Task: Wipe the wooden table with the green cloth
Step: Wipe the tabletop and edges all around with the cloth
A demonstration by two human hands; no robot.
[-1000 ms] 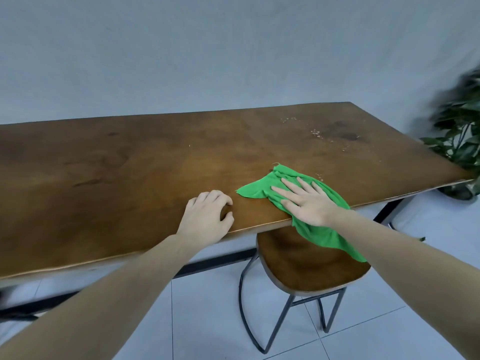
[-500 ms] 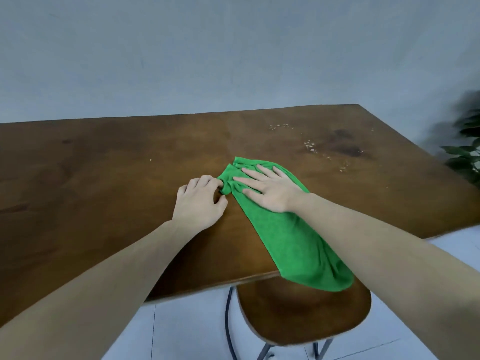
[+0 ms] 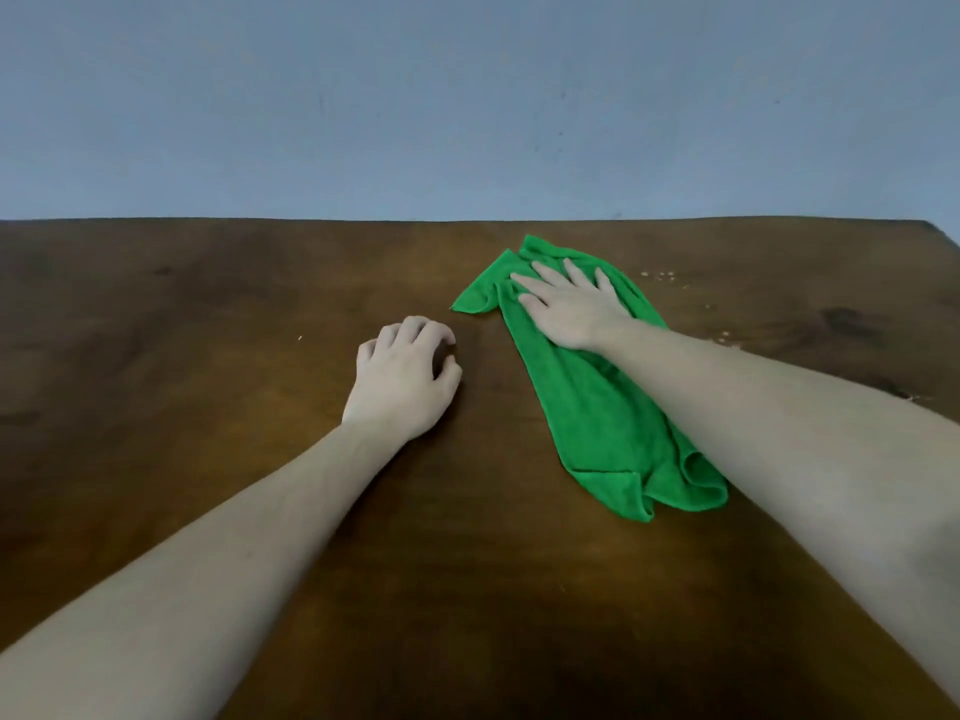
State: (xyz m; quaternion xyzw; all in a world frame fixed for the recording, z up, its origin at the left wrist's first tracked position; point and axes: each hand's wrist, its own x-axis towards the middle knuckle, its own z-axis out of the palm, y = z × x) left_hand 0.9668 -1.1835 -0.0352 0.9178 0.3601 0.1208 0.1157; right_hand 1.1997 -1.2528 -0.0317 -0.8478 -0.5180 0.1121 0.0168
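The green cloth [image 3: 597,402] lies stretched out on the dark wooden table [image 3: 182,356], running from near the far edge back toward me. My right hand [image 3: 569,306] presses flat on the cloth's far end with straight, spread fingers. My left hand [image 3: 402,379] rests on the bare wood to the left of the cloth, fingers curled under and holding nothing. A narrow strip of wood separates it from the cloth's nearest corner.
Pale crumbs [image 3: 662,275] and dark stains [image 3: 847,322] mark the wood to the right of the cloth. A plain grey wall [image 3: 467,96] stands right behind the table's far edge. The table's right corner [image 3: 935,231] shows at the frame's side.
My right hand has pushed the cloth away from me, from the near edge to the far part of the table. My left hand has slid farther onto the wood, off the cloth's corner.
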